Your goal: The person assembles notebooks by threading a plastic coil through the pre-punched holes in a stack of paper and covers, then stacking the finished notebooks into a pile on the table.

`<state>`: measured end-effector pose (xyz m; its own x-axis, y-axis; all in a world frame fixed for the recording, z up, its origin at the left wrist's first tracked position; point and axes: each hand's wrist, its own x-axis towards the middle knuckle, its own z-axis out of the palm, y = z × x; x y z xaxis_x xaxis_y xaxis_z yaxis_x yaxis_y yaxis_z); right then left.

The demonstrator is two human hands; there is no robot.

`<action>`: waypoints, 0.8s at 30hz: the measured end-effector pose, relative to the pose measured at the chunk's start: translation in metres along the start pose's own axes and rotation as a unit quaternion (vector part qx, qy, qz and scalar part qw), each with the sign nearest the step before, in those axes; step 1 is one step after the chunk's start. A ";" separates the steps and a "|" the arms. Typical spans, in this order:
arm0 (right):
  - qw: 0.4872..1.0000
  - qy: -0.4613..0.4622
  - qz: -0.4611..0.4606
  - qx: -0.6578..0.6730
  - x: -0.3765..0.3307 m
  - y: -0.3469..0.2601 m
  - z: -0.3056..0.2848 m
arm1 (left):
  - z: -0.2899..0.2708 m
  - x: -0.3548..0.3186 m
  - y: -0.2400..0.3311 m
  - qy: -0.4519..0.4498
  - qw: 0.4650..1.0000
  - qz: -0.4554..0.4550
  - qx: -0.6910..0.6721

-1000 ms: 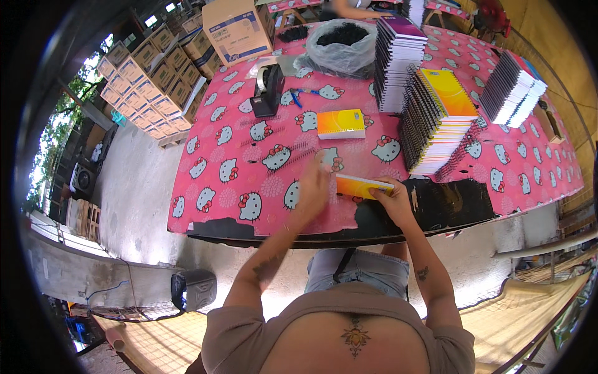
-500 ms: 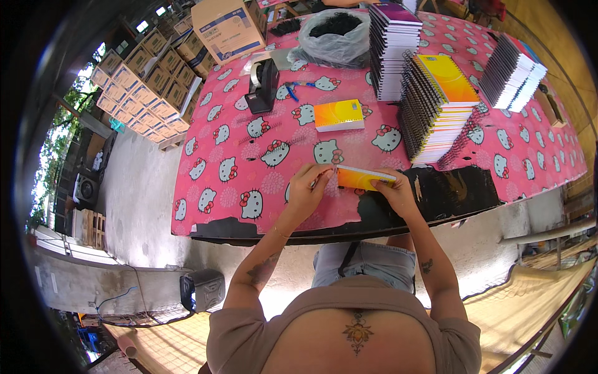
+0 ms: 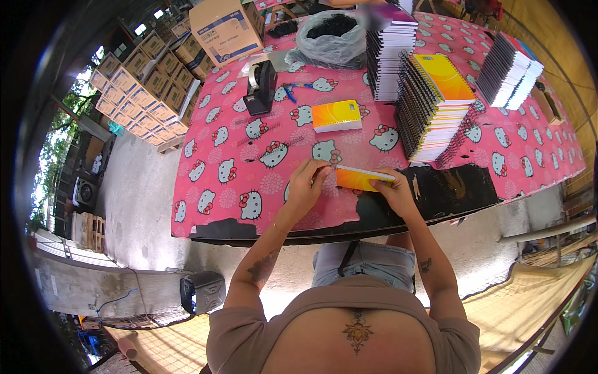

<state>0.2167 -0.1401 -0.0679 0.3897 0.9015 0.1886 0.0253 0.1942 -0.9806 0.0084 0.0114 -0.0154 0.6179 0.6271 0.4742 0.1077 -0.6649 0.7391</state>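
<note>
A small notebook (image 3: 356, 179) with a yellow-orange cover is held just above the near edge of the table. My right hand (image 3: 396, 192) grips its right end, thumb on the cover. At its left end, the fingers of my left hand (image 3: 309, 182) are pinched together beside the bound corner; what they hold is too small to make out. Beyond my hands a second yellow-orange notebook (image 3: 337, 116) lies flat. Loose wire spirals (image 3: 254, 135) rest on the pink patterned tablecloth (image 3: 237, 163) to the left of it.
A tall stack of yellow spiral notebooks (image 3: 433, 112) stands to the right, with purple-topped notebooks (image 3: 391, 59) behind and another stack (image 3: 507, 73) farther right. A tape dispenser (image 3: 260, 88), blue-handled pliers (image 3: 291, 92), a plastic bag of black spirals (image 3: 331, 43) and a carton (image 3: 227, 32) occupy the far side.
My hands stay almost in place, with the left fingers shifting slightly at the notebook's end. A blurred patch now shows over the top of the purple stack.
</note>
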 end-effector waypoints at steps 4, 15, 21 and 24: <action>1.000 -0.005 0.010 0.011 -0.001 -0.002 0.002 | -0.001 0.002 -0.007 -0.017 0.994 -0.057 -0.088; 0.998 -0.002 0.001 -0.056 -0.004 -0.002 -0.002 | -0.007 0.018 -0.001 -0.145 0.986 0.058 0.061; 0.999 0.005 0.004 -0.036 -0.009 -0.008 0.003 | -0.008 0.025 0.003 -0.193 0.967 0.086 0.143; 0.999 0.053 -0.001 0.003 -0.014 -0.005 0.011 | 0.007 0.020 0.036 -0.133 0.935 0.130 0.303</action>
<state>0.2011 -0.1495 -0.0647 0.4848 0.8552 0.1834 0.0200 0.1988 -0.9798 0.0297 -0.0029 0.0176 0.8476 0.3435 0.4043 0.2992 -0.9388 0.1705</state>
